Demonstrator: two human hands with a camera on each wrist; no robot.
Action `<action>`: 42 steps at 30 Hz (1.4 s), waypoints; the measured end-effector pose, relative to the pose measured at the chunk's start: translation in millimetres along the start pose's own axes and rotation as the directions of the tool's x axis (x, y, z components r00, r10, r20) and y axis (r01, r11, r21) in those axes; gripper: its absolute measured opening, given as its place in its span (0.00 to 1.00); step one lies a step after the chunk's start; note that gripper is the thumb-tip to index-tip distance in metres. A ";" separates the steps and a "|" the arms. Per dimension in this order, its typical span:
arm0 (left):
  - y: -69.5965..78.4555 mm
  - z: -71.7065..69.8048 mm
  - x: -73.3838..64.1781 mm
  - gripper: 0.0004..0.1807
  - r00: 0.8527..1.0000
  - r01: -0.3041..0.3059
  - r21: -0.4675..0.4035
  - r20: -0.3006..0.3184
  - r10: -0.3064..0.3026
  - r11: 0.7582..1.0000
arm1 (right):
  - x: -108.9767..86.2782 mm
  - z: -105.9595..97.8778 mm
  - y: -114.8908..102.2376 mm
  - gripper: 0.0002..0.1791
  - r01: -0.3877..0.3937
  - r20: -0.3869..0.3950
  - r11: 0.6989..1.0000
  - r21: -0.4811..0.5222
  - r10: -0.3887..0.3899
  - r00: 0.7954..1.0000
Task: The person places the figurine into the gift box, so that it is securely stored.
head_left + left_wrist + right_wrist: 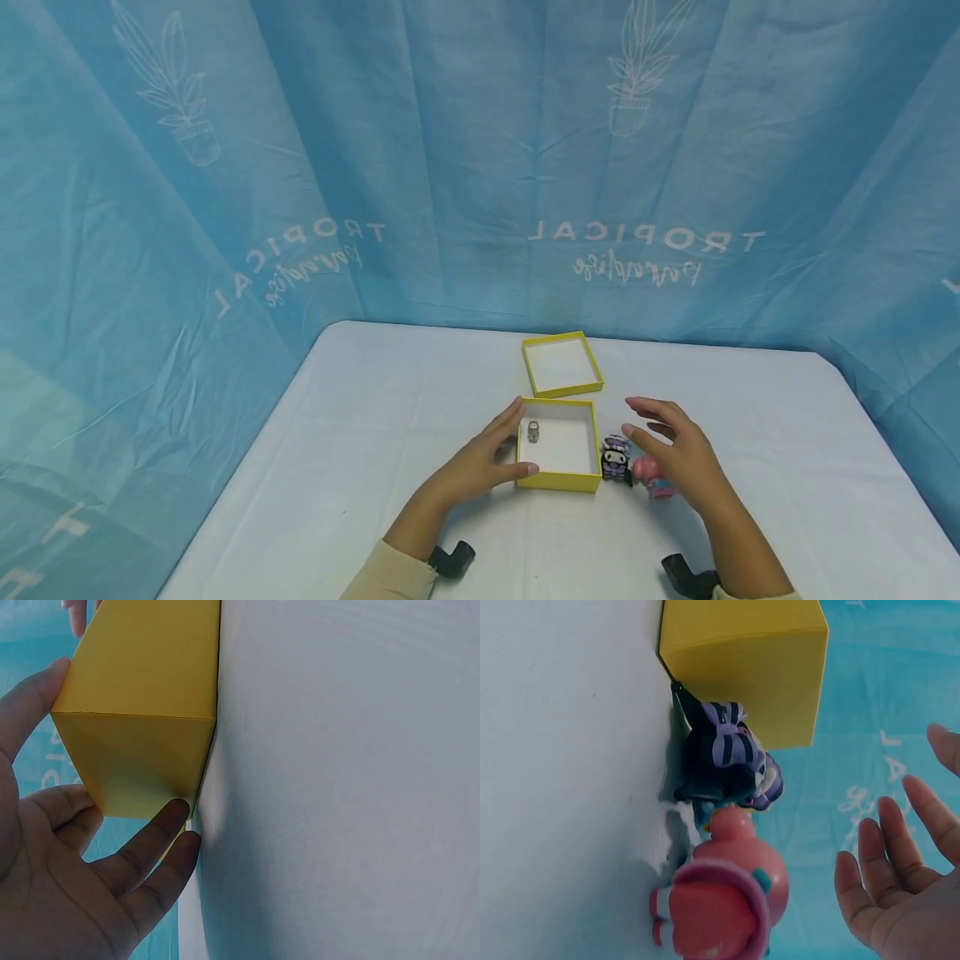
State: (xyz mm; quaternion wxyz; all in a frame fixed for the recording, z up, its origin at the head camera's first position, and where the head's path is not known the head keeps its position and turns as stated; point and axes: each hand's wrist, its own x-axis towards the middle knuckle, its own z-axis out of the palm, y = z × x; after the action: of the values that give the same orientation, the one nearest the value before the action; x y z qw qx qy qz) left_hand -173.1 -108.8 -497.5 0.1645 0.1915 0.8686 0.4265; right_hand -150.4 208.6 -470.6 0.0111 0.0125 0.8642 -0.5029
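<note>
My left hand [480, 462] holds the left end of a square yellow box [558, 482] with a white inside. Its thumb is at the front rim and its fingers reach along the left wall, as the left wrist view also shows. A tiny figurine [533, 431] is inside the box, near the left wall. My right hand [678, 454] is raised with nothing in it, fingers apart. Below and left of it are a black-and-purple figurine [724, 757], close against the box's right side, and a pink figurine [720, 900], partly hidden by the hand in the head view.
Behind the box a yellow-rimmed lid [561, 364] lies with its white inside up. Everything rests on a white-covered table [375, 400]. A blue printed curtain [465, 167] hangs along the back and sides.
</note>
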 end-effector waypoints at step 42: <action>2.4 -1.7 -0.8 0.53 1.000 0.000 -0.008 0.010 0.001 1.000 | -25.0 -23.4 46.9 0.38 -0.147 0.193 0.989 -0.030 0.150 0.970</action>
State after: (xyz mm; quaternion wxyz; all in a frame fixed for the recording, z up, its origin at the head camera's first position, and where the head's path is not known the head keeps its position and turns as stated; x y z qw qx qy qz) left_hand -172.7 -109.0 -494.5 0.1695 0.1932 0.8660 0.4290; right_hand -124.0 251.8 -499.0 0.1331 0.0277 0.8594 -0.4929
